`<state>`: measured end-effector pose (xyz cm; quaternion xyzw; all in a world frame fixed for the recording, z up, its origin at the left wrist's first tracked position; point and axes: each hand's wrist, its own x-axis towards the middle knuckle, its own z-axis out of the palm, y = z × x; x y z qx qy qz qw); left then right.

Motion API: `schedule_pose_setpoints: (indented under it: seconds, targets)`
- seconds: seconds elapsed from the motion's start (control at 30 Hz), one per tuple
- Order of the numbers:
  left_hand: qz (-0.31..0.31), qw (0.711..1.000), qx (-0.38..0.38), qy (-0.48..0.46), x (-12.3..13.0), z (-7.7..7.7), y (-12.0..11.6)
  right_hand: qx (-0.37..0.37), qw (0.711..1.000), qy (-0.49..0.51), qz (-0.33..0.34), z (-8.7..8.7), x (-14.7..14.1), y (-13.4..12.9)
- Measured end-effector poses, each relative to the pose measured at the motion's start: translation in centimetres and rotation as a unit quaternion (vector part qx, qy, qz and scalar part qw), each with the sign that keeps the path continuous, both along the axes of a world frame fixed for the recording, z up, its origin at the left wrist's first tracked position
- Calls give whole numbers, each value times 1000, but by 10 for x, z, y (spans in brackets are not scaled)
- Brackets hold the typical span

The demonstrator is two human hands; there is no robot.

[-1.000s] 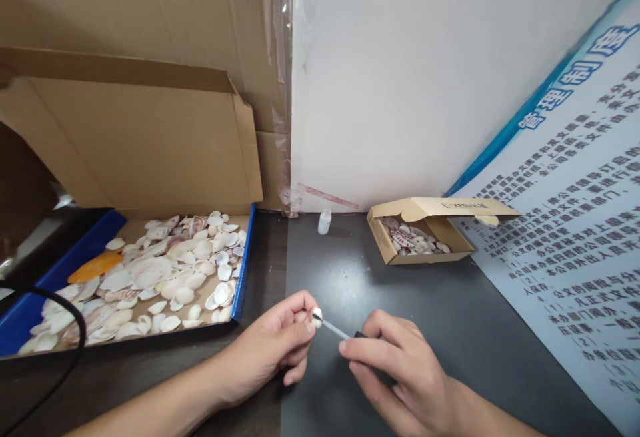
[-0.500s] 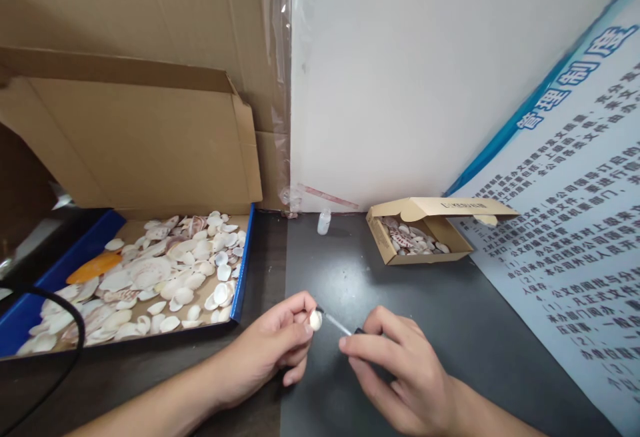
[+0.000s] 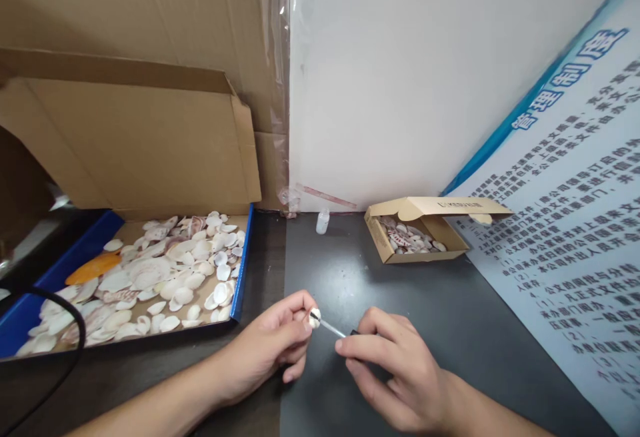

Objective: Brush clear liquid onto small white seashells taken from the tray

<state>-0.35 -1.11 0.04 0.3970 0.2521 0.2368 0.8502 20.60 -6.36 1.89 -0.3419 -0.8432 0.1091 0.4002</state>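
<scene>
Half a second ago the brush [image 3: 331, 328] had its dark tip at the shell's [image 3: 316, 322] upper edge — now that tip lies over the shell's pale face. The small box [image 3: 425, 256] sits slightly further left in view.

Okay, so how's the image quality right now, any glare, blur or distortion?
Head view: glossy glare on the dark mat; the brush tip is too small to read clearly; the poster lettering looks stretched and soft toward the right edge.
</scene>
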Motion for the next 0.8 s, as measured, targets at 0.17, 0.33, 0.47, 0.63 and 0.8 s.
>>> schedule_pose_setpoints:
  seconds: [0.17,0.33,0.47,0.63,0.8]
  targets:
    - [18,998,59,-4,-1,-7,5,-3,1000,-5,4,19,-7,5]
    - [54,993,106,9,-3,-9,9,-71,995,-34,59,60,-12,35]
    - [61,992,110,16,-2,-8,9,-217,975,-48,19,73,-11,58]
    - [56,992,114,8,-1,-12,9,-233,970,-53,-37,61,-7,65]
    - [52,992,112,2,-1,-15,10,-243,968,-67,-5,63,-4,64]
